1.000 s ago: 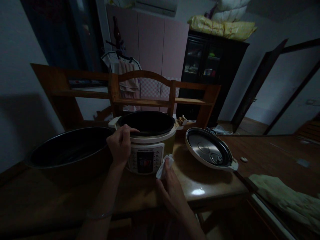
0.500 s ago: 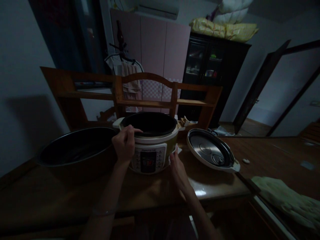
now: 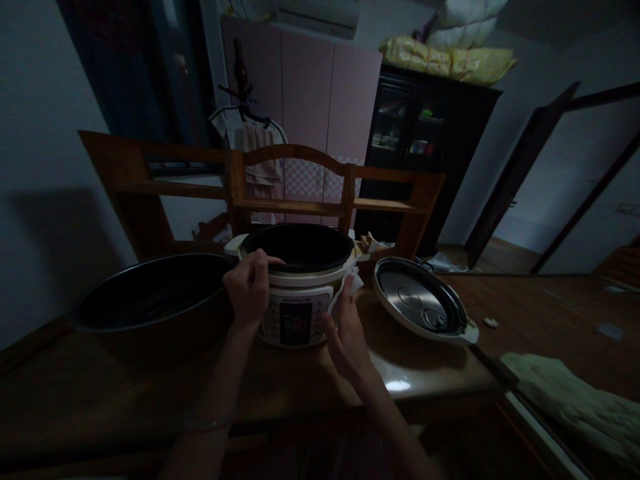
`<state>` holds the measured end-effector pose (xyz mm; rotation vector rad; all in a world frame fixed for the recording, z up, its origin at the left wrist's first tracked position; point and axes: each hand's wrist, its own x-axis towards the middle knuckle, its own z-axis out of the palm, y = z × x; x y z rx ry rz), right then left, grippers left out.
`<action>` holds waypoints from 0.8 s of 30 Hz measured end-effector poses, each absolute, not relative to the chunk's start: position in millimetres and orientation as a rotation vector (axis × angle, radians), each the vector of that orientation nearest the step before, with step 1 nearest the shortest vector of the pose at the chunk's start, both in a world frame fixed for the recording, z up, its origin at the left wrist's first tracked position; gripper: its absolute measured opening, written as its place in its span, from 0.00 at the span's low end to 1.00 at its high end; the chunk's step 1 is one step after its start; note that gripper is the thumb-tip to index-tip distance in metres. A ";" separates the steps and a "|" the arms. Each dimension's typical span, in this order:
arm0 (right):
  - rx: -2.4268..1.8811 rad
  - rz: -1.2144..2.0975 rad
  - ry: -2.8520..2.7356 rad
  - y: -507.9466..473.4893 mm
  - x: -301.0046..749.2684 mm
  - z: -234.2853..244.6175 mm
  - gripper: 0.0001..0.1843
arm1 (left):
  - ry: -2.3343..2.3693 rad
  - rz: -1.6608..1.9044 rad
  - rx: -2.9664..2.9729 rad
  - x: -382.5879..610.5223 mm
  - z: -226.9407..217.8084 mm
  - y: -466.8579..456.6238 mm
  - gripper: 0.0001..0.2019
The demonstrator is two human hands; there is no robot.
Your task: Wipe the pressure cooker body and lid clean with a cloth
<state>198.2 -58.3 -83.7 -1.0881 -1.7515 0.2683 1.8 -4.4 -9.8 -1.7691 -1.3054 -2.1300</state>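
Observation:
An electric cooker with a dark front display stands on the wooden table, its round dark inside showing at the top. My left hand is closed on the cooker's left front rim, the index finger lying along the edge. At the right front side of the cooker, my right hand presses a crumpled white tissue against the wall, fingers fairly straight. Left of the cooker sits a large dark pot. The cooker's lid lies on the right, its metal inner side up.
A wooden shelf rack rises behind the cooker. A small white object lies to the right of the lid. Pale green cloth is heaped at the lower right, beyond the table's edge.
My right hand has slid up along the cooker's side with the tissue, and more of the tissue shows. My left hand stays at the rim.

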 end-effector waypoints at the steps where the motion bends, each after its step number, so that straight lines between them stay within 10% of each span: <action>1: -1.095 0.253 -1.773 -61.9 195.7 -86.6 0.49 | -1.305 -2.128 -1.769 1.8 -10.0 -4.4 0.25; 24: -1.044 0.716 -1.607 -106.7 167.6 -134.5 0.45 | -1.292 -2.136 -1.752 3.0 -9.0 -5.1 0.25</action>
